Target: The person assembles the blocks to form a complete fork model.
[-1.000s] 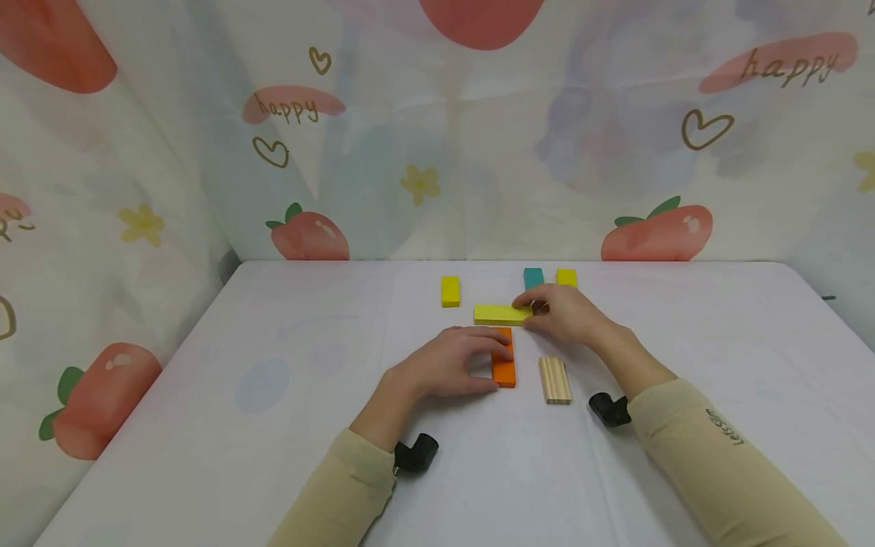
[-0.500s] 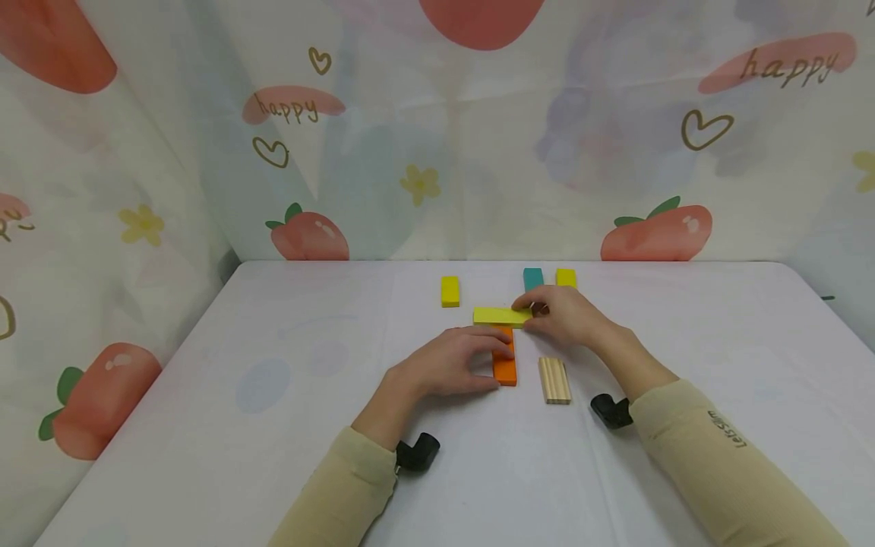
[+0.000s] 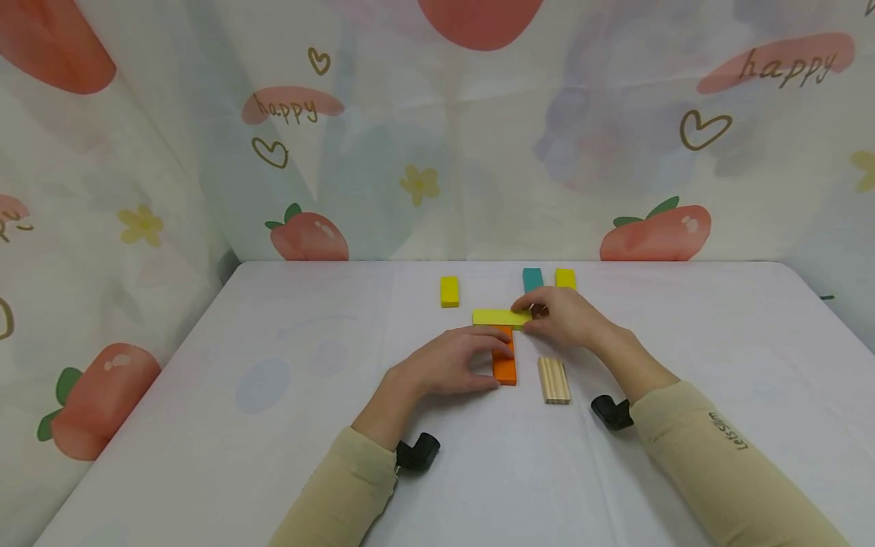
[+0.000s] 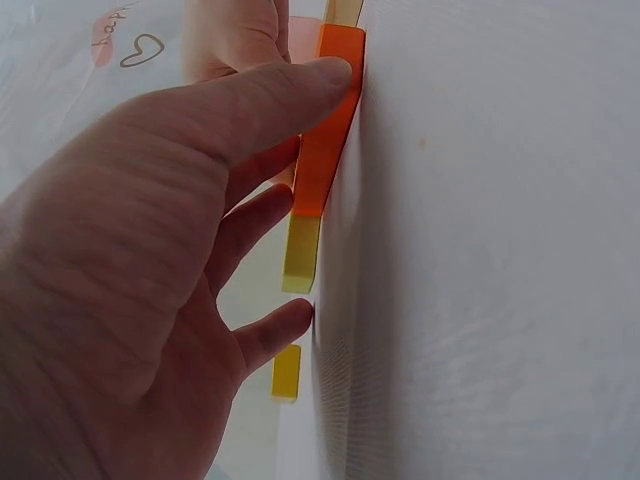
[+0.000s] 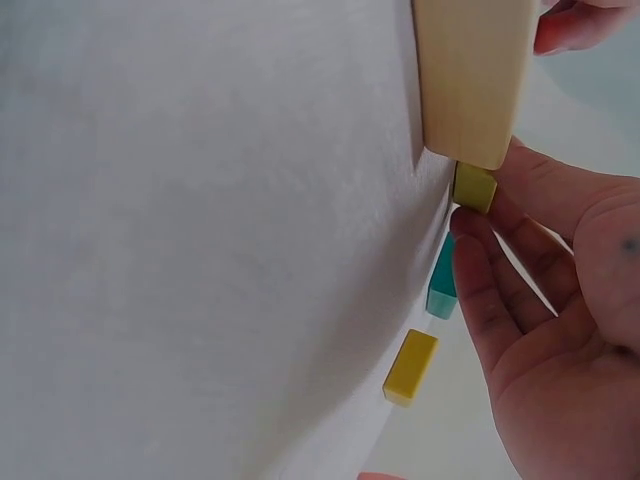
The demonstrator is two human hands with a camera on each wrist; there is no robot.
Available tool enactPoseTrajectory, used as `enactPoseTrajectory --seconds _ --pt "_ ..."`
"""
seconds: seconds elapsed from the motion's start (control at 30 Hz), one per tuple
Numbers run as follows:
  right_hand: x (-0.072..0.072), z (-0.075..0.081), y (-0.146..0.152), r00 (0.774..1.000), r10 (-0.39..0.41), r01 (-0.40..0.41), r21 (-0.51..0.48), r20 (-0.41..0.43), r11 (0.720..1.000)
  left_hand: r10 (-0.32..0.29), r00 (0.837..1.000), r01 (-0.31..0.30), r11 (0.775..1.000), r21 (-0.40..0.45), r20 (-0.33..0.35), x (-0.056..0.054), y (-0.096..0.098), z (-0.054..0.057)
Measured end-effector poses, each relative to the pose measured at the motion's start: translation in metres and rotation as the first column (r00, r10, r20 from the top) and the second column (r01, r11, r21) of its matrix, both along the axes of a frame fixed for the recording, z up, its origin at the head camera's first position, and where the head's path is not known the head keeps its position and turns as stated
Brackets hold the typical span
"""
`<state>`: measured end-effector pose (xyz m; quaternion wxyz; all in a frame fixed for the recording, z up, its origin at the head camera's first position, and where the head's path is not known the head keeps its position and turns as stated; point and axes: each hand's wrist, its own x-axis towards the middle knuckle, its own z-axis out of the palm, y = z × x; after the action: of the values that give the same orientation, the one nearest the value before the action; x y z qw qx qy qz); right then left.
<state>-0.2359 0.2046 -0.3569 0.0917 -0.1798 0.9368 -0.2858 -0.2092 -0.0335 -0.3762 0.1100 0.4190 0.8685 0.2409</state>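
Watching remotely, I see the left hand (image 3: 444, 365) half-curled, holding the orange block (image 3: 504, 371) on the table (image 3: 205, 456); the right hand (image 3: 569, 315) pinches the right end of the long yellow block (image 3: 492, 317) just beyond.

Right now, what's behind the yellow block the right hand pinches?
A teal block, left yellow block and right yellow block. In the head view, the right hand hides the teal block's near part.

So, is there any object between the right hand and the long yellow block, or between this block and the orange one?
Nothing visible does: the right hand pinches the right end of the long yellow block, and no object shows between that block and the orange block.
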Motion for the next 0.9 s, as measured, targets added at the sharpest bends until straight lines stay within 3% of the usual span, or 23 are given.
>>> enactPoseTrajectory --seconds 0.9 --pt "0.0007 0.0005 -0.0006 1.0 0.003 -0.003 0.012 0.001 1.0 0.017 1.0 -0.017 1.0 -0.003 0.009 0.0 0.0002 -0.0016"
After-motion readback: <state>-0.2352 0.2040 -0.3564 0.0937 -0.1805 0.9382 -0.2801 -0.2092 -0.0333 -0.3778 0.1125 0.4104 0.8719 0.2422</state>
